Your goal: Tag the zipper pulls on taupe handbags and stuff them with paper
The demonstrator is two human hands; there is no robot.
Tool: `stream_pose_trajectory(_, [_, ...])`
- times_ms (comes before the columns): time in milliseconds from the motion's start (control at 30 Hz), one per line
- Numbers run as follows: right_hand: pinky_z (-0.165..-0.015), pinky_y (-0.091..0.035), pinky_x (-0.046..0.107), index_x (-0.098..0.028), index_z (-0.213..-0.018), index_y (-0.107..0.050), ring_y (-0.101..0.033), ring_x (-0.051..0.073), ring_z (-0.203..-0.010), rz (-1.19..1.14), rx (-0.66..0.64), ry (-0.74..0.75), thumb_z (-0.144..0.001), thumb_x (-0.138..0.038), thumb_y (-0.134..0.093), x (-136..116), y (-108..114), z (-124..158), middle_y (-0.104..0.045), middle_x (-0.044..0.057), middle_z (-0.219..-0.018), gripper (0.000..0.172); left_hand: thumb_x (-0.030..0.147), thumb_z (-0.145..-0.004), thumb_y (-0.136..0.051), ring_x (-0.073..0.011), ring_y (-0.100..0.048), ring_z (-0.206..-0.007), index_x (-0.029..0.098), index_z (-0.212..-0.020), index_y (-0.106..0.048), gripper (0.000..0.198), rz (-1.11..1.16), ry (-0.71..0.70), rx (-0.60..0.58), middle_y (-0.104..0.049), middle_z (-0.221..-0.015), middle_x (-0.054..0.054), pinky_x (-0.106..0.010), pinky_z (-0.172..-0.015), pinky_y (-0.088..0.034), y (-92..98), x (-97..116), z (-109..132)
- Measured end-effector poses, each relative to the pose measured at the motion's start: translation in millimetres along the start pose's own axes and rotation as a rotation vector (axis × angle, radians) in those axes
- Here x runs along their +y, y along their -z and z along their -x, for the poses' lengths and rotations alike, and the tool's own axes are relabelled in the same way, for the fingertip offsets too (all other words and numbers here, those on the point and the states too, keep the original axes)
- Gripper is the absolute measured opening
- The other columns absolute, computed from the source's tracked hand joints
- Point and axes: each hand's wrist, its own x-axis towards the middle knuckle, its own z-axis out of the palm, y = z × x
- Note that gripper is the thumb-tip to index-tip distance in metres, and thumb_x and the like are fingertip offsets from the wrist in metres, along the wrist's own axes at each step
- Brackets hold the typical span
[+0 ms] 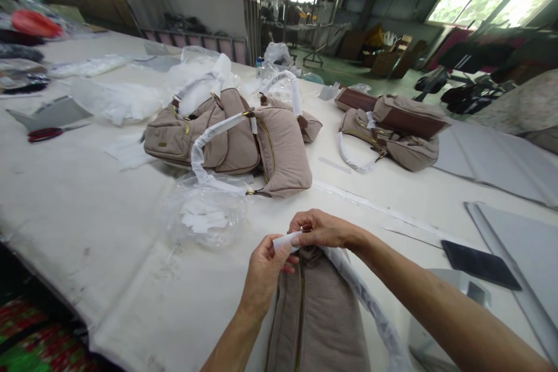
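Note:
A taupe fabric handbag with a brass zipper lies in front of me, running toward the bottom edge. Its strap is wrapped in white film and curves down its right side. At the bag's far end, my left hand pinches a small white strip. My right hand grips the same strip from the other side, its fingers closed by the strap end. The fingers partly cover the hardware there.
Several taupe bags with wrapped handles lie ahead, and more sit at the right. A clear plastic bag of white pieces is nearby. Red-handled scissors lie left; a dark phone-like slab and grey boards lie right.

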Motion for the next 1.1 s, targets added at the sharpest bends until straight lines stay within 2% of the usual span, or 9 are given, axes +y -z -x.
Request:
stream_pose_trajectory(100, [-0.06,-0.04,0.02,-0.013,-0.085,-0.062,-0.053,0.011,-0.067,0.051,0.002,0.058,-0.074,-0.031,-0.062,-7,-4,1,-0.061,0.0,-0.075,0.021,0.037,-0.075,-0.06,-0.0143,-0.056,-0.062,0.016,-0.077,-0.057,0.021,0.001,-0.02,0.036,-0.059,-0.067,0.0,-0.024,-0.054,-0.044,-0.3,-6,-1])
stream_pose_trajectory(233, [-0.07,-0.04,0.022,-0.016,-0.094,-0.064,-0.055,0.013,-0.077,0.333,-0.017,0.226,-0.07,-0.017,-0.062,-36,-1,-2,-0.063,0.001,-0.085,0.024,0.031,-0.079,-0.056,-0.0104,-0.047,-0.056,0.018,-0.067,-0.053,0.018,-0.234,-0.184,0.106,-0.05,-0.057,0.005,-0.021,-0.056,-0.037,2.3,0,4])
stream_pose_trajectory(367, [-0.058,-0.038,0.018,-0.015,-0.091,-0.066,-0.053,0.01,-0.064,0.352,-0.246,0.081,-0.072,-0.017,-0.061,-49,6,-9,-0.061,-0.002,-0.073,0.02,0.033,-0.081,-0.053,-0.0104,-0.043,-0.057,0.018,-0.07,-0.054,0.018,-0.383,-0.248,0.185,-0.048,-0.059,0.004,-0.021,-0.054,-0.033,1.3,-1,11])
stream_pose_trajectory(433, [-0.053,-0.036,0.016,-0.014,-0.086,-0.066,-0.051,0.008,-0.06,0.321,-0.281,0.01,-0.071,-0.017,-0.062,-46,8,-12,-0.059,-0.003,-0.067,0.015,0.034,-0.081,-0.053,-0.011,-0.045,-0.058,0.018,-0.069,-0.054,0.02,-0.36,-0.227,0.199,-0.05,-0.06,0.004,-0.021,-0.054,-0.034,0.3,-6,13])
stream_pose_trajectory(533, [-0.051,-0.034,0.015,-0.014,-0.078,-0.065,-0.047,0.006,-0.056,0.331,-0.246,0.022,-0.07,-0.015,-0.063,-39,6,-13,-0.054,-0.006,-0.061,0.009,0.036,-0.08,-0.053,-0.012,-0.049,-0.061,0.018,-0.07,-0.055,0.021,-0.243,-0.177,0.191,-0.053,-0.061,0.003,-0.021,-0.058,-0.037,1.5,-11,13])
stream_pose_trajectory(667, [-0.051,-0.032,0.016,-0.014,-0.078,-0.064,-0.046,0.006,-0.055,0.382,-0.218,0.078,-0.069,-0.014,-0.061,-35,1,-15,-0.052,-0.006,-0.06,0.009,0.034,-0.073,-0.062,-0.0126,-0.053,-0.063,0.017,-0.081,-0.058,0.019,-0.075,-0.101,0.102,-0.059,-0.066,0.003,-0.022,-0.06,-0.04,7.4,-12,10])
stream_pose_trajectory(767, [-0.054,-0.033,0.018,-0.015,-0.077,-0.062,-0.047,0.008,-0.058,0.474,-0.177,0.144,-0.069,-0.012,-0.06,-37,-6,-14,-0.054,-0.004,-0.063,0.009,0.029,-0.072,-0.062,-0.0107,-0.051,-0.059,0.017,-0.077,-0.058,0.014,-0.017,-0.087,0.171,-0.057,-0.061,0.004,-0.02,-0.059,-0.039,7.7,-14,8])
stream_pose_trajectory(933, [-0.073,-0.034,0.027,-0.017,-0.075,-0.059,-0.049,0.015,-0.073,0.775,0.014,0.314,-0.071,-0.01,-0.054,-37,-24,-6,-0.058,0.002,-0.071,0.009,0.022,-0.073,-0.057,-0.0076,-0.042,-0.052,0.018,-0.066,-0.053,0.01,0.056,-0.085,0.329,-0.047,-0.051,0.007,-0.018,-0.055,-0.035,0.4,-19,5])
stream_pose_trajectory(1100, [-0.08,-0.031,0.032,-0.017,-0.07,-0.055,-0.046,0.015,-0.075,0.876,0.132,0.397,-0.077,-0.016,-0.052,-27,-29,0,-0.056,0.003,-0.073,0.007,0.027,-0.071,-0.062,-0.0086,-0.049,-0.057,0.018,-0.08,-0.057,0.014,0.101,-0.029,0.26,-0.053,-0.062,0.006,-0.02,-0.06,-0.039,1.0,-18,10])
